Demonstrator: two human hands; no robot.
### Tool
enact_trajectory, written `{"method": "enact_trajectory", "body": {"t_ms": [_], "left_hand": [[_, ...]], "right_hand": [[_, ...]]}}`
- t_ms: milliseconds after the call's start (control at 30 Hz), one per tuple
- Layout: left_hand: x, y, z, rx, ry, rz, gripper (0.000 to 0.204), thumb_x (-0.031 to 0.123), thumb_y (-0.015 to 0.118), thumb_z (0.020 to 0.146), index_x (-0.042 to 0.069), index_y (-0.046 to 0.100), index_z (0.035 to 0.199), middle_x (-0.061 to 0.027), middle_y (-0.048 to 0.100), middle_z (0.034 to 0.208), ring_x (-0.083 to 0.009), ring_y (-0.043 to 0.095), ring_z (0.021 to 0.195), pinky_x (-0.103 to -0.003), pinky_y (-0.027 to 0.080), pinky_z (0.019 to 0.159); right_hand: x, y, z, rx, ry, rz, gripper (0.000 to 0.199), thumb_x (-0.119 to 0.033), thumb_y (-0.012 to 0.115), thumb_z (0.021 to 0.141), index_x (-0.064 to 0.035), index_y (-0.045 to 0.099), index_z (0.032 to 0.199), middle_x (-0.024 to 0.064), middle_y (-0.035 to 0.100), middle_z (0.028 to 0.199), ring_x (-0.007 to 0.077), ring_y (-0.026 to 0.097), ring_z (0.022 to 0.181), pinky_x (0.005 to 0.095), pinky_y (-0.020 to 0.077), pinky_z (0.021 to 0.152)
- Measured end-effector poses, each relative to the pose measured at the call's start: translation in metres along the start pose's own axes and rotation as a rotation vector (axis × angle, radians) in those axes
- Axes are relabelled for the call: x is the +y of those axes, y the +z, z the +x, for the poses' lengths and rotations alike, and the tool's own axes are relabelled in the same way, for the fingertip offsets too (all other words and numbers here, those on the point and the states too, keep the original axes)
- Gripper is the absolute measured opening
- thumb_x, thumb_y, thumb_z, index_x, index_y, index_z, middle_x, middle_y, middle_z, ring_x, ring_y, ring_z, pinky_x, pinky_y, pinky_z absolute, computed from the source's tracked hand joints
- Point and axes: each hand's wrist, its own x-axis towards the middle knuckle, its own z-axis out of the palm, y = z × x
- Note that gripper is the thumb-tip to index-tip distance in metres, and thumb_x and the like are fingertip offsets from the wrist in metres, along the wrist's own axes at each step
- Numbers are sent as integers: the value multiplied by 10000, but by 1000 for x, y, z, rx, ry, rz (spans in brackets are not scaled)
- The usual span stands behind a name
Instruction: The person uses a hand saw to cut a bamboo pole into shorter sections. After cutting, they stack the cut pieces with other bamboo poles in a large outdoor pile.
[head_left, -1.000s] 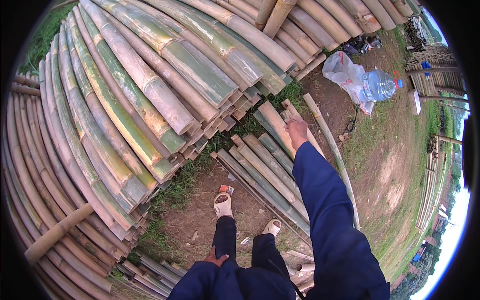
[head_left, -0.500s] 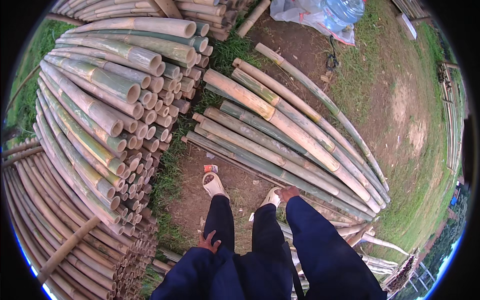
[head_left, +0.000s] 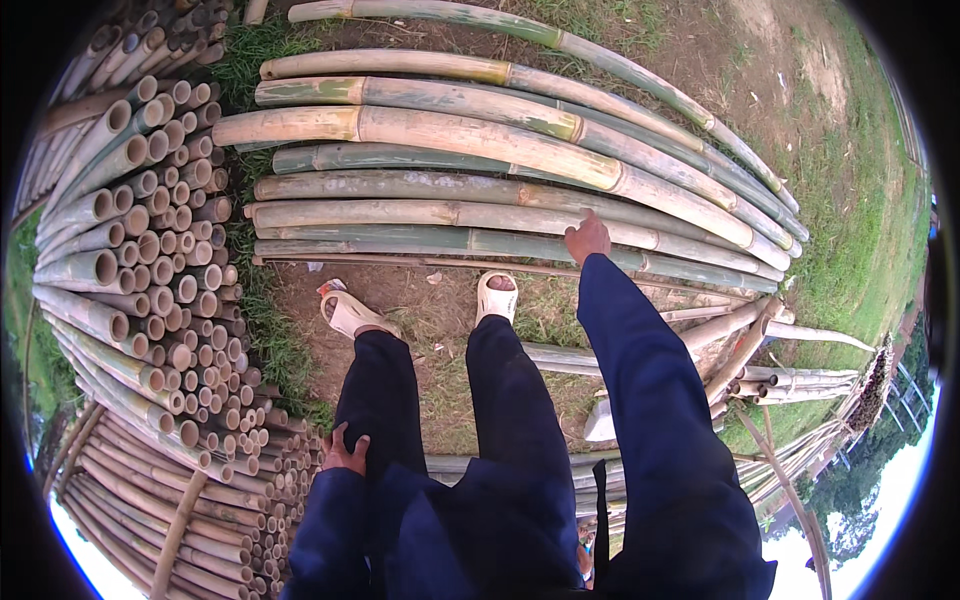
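Note:
My right hand (head_left: pixel 588 238) reaches out over a row of long bamboo poles (head_left: pixel 470 213) on the ground. Its index finger points out and the other fingers look curled, with nothing held. Whether the fingertip touches a pole, I cannot tell. A thick, pale tan bamboo pole (head_left: pixel 480 140) lies among thinner green and tan ones just beyond the hand. My left hand (head_left: pixel 345 450) rests on my left leg near the knee, fingers spread and holding nothing.
A tall stack of cut bamboo (head_left: pixel 160 250) fills the left side, open ends facing right. Pale branches and more poles (head_left: pixel 800 383) lie at the lower right. A single curved pole (head_left: pixel 560 40) lies farthest out. A white block (head_left: pixel 601 420) sits near my right arm.
My view has turned rightward, and the row of poles now lies straight across it. My right arm has extended from beside my foot to over the poles. My left hand stays on my leg.

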Motion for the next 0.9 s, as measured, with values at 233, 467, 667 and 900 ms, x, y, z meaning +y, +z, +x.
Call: {"method": "enact_trajectory", "body": {"t_ms": [233,467,667,900], "left_hand": [[28,34,18,135,42,163,607,397,722,860,182,529,1393,-239,462,1411,-445,473,1303,-495,422,1079],[1,49,19,123,105,34,556,366,719,863,177,548,1357,-220,475,1401,-430,469,1299,-498,438,1053],[15,50,11,130,49,64,567,387,710,866,164,538,1359,-193,484,1393,-412,479,1290,-491,435,1058],[4,39,13,143,38,47,568,413,703,865,184,549,1362,-177,489,1405,-395,484,1301,-475,439,1069]], "right_hand": [[-44,-20,76,296,-401,-353,1092,-309,857,728,-158,205,1590,132,261,1629,339,256,1503,547,280,1191],[-28,16,77,368,-493,-437,850,-321,828,754,-74,398,1444,138,384,1543,308,275,1498,552,160,1231],[-12,11,57,261,-588,-685,856,-342,826,756,-122,419,1477,93,522,1205,262,504,1216,490,298,1144],[-14,24,72,177,-636,-675,804,-201,824,703,-82,451,1405,133,552,1234,282,516,1250,474,330,1131]]}}
